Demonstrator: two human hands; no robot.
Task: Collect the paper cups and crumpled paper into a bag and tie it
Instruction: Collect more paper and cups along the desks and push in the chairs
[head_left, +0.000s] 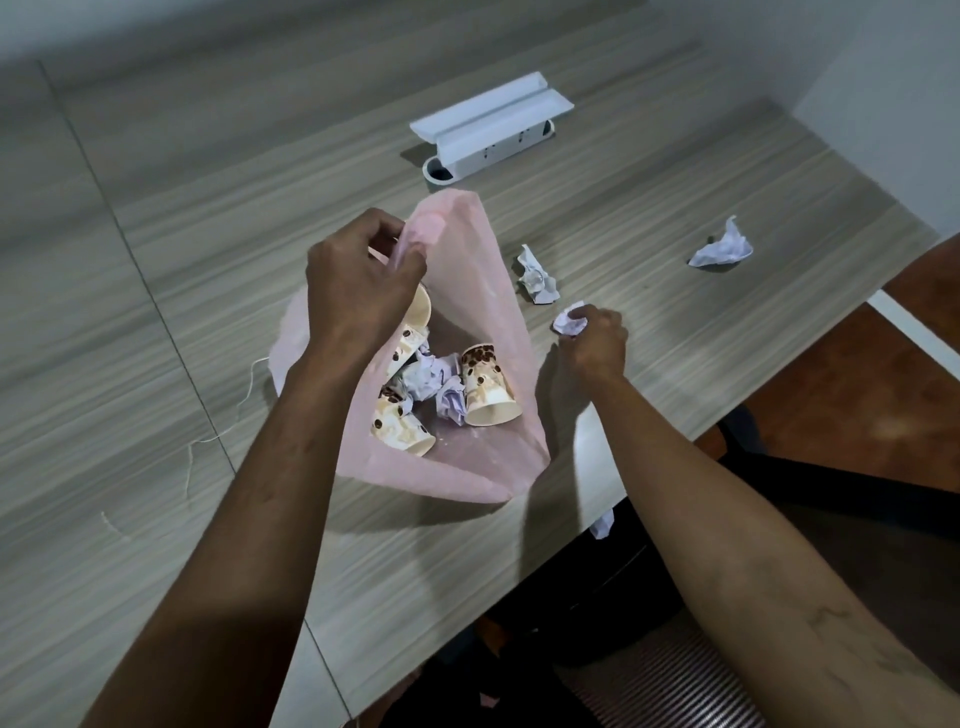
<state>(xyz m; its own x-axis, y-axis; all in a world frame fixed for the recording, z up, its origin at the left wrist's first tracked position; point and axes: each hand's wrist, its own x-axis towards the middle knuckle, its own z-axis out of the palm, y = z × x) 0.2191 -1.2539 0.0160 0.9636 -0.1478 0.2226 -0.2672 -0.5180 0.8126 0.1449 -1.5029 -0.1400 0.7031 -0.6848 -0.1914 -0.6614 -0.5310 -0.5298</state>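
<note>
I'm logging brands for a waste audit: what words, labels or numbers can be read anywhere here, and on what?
None can be read.
Cups in the pink bag: only a brown coffee-bean pattern, no words.
Crumpled papers: no legible print.
White socket box: any marks too small to read.

Wood-grain table (649, 171) carries a white socket box (493, 130); beyond its right edge lies reddish-brown floor (857, 395).
</note>
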